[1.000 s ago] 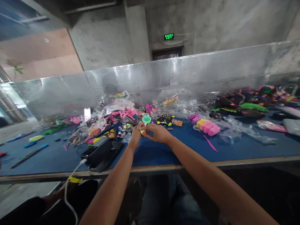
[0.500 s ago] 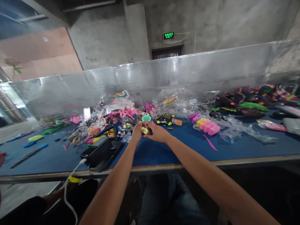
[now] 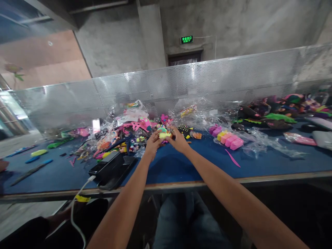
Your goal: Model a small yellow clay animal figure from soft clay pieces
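Both my hands meet at the middle of the blue table (image 3: pixel 181 166). My left hand (image 3: pixel 152 144) and my right hand (image 3: pixel 179 140) are closed together around a small yellow-green clay piece (image 3: pixel 164 135), held just above the table near a round teal and pink clay figure (image 3: pixel 162 130). A black clay piece with yellow dots (image 3: pixel 183 130) lies just behind my right hand. My fingers hide most of the yellow-green piece.
A heap of clear wrappers and colourful clay bits (image 3: pixel 124 133) lies left of my hands. Pink and yellow clay blocks (image 3: pixel 228 138) sit to the right, dark clay figures (image 3: pixel 267 116) farther right. A black device with a white cable (image 3: pixel 110 169) rests near the front edge. A perforated metal screen (image 3: pixel 207 83) backs the table.
My two hands have moved away from me, up the table toward the round teal figure, still pinching the small yellow-green piece. A hand has appeared at the far left edge.
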A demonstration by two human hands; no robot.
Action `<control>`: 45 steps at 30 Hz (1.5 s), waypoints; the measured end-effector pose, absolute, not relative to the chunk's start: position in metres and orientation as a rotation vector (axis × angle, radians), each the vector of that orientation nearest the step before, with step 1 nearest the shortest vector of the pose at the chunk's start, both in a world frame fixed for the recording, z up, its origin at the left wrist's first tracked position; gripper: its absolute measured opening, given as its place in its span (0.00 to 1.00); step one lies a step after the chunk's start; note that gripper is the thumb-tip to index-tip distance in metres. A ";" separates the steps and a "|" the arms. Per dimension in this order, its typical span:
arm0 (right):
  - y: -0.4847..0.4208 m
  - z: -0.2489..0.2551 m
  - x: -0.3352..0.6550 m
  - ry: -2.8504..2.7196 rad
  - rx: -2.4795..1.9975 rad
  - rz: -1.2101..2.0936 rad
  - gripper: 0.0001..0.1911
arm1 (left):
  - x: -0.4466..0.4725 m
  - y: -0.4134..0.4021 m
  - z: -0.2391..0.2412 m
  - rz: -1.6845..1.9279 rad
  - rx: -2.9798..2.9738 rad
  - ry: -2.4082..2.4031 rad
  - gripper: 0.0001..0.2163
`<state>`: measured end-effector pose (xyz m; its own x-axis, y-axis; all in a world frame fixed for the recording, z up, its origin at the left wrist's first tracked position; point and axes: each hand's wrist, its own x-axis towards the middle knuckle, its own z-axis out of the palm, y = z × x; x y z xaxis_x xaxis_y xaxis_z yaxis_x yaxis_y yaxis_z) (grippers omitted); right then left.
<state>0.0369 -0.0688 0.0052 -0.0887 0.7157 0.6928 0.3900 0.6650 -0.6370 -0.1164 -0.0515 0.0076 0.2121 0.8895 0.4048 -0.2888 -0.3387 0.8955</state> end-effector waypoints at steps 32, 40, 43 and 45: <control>-0.066 0.007 0.045 -1.731 -0.808 0.189 0.20 | -0.119 -0.050 0.008 1.532 1.334 0.728 0.19; -0.073 0.011 0.042 -1.836 -0.880 0.034 0.14 | -0.117 -0.055 0.008 1.370 1.268 0.580 0.18; -0.081 0.013 0.038 -1.894 -0.890 -0.019 0.16 | -0.118 -0.056 0.008 1.346 1.207 0.502 0.17; -0.084 0.013 0.035 -1.936 -0.886 -0.009 0.19 | -0.118 -0.056 0.009 1.341 1.175 0.475 0.17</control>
